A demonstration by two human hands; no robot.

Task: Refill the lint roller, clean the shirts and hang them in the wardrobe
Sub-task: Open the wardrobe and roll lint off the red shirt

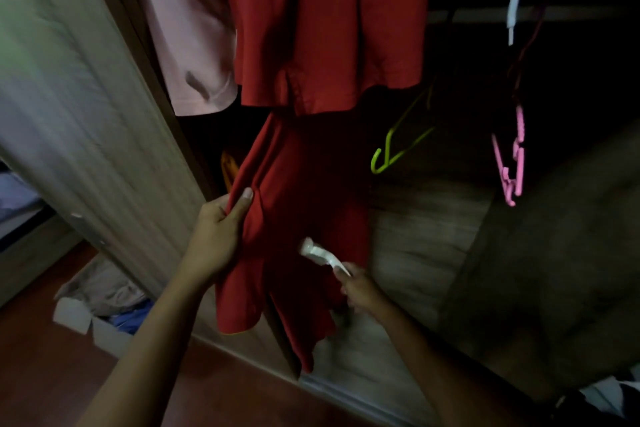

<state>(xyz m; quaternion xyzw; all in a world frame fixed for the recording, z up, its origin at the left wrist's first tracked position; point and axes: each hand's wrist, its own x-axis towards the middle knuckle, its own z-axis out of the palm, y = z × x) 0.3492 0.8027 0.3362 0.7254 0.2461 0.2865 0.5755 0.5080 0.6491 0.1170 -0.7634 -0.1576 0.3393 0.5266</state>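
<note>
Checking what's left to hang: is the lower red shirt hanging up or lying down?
Hanging. The lower red shirt drapes down inside the wardrobe, left hand gripping its edge, right hand holding the lint roller against it.

Matt red cloth shirt (294, 225) — wood-grain wardrobe (415, 236) — glossy plastic hangers (510, 163).

A single view is given, taken from a wide-angle camera worn on the head and aimed forward and down into an open wardrobe (433, 225). The scene is seen from close range: both forearms are seen entering from the bottom edge, and the hanging clothes fill the upper middle. The wardrobe door (79, 121) is seen at the left, bent by the lens. The floor (52, 367) is caught at lower left. Slight motion blur is seen.
</note>
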